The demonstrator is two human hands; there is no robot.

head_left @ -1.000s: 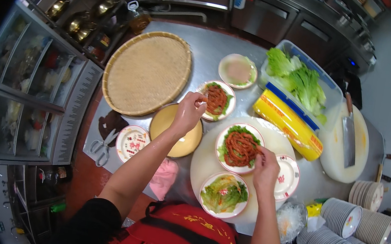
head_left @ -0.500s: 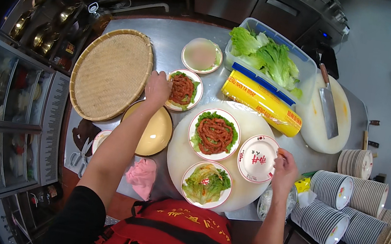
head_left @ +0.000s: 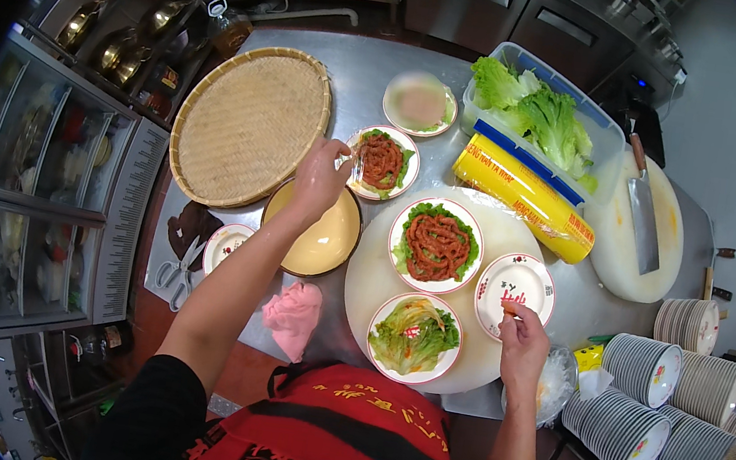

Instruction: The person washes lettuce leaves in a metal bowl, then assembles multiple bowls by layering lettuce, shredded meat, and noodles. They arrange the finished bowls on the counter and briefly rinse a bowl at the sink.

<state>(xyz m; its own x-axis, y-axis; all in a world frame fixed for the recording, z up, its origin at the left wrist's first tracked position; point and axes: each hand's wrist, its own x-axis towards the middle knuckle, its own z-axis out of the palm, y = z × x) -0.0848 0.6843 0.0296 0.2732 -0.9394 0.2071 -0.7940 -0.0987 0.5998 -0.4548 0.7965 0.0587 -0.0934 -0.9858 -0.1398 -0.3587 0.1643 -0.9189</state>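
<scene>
My left hand (head_left: 321,174) is closed, fingertips pinched at the left rim of a plate of reddish-brown meat strips on lettuce (head_left: 381,164). Something clear and shiny shows by the fingers, too faint to make out. Over the near rim of an empty white plate (head_left: 526,276) is my right hand (head_left: 524,341), thumb and fingers drawn together; whether anything small is between them is hidden. Left of that plate, on a round white board (head_left: 363,276), stand a second plate of meat strips (head_left: 436,247) and a plate of dressed lettuce (head_left: 414,335).
A woven tray (head_left: 246,124), yellow bowl (head_left: 316,232), pink cloth (head_left: 292,314) and scissors (head_left: 178,274) lie leftward. Behind are a yellow film roll (head_left: 523,195), a tub of lettuce (head_left: 542,127) and a cleaver (head_left: 643,217) on a board. Stacked plates (head_left: 641,363) stand right.
The view has shifted, so everything appears farther right. My right hand has moved from the empty plate's right rim to its near rim. My left hand stays beside the meat plate.
</scene>
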